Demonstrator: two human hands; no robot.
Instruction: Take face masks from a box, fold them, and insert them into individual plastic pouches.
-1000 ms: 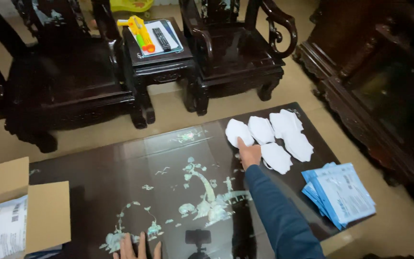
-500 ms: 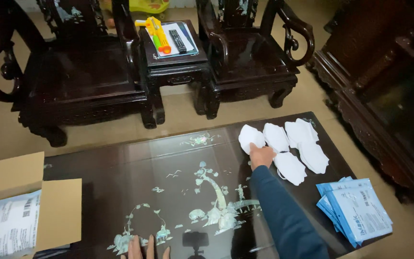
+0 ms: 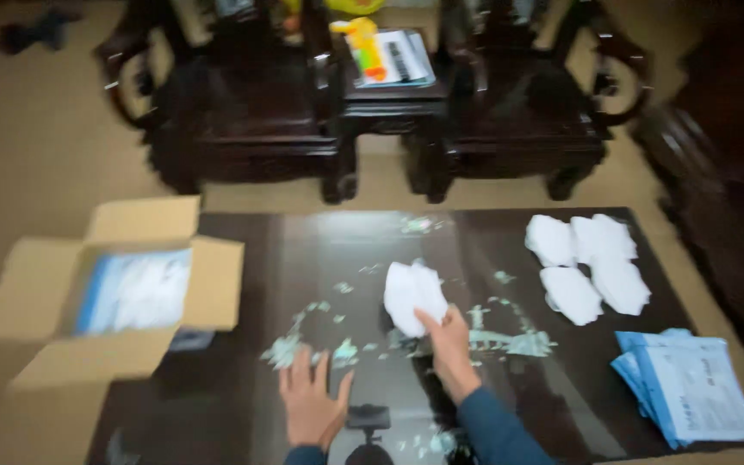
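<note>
My right hand [image 3: 453, 349] grips a white folded face mask [image 3: 412, 297] by its lower edge, holding it above the middle of the dark glossy table [image 3: 251, 250]. My left hand [image 3: 310, 405] rests flat on the table near its front edge, fingers spread, holding nothing. Several more white masks [image 3: 592, 263] lie in a loose group on the table's right side. A stack of blue and white flat packets [image 3: 691, 387] lies at the table's right front corner.
An open cardboard box [image 3: 88, 293] with blue and white packets inside sits at the table's left end. Two dark carved wooden chairs [image 3: 243, 120] and a small side table [image 3: 389, 86] with items on it stand beyond. A dark cabinet [image 3: 734, 172] is at right.
My right hand took one mask off the group at the right and carried it left to the table's middle. The view swung left, bringing the box further in.
</note>
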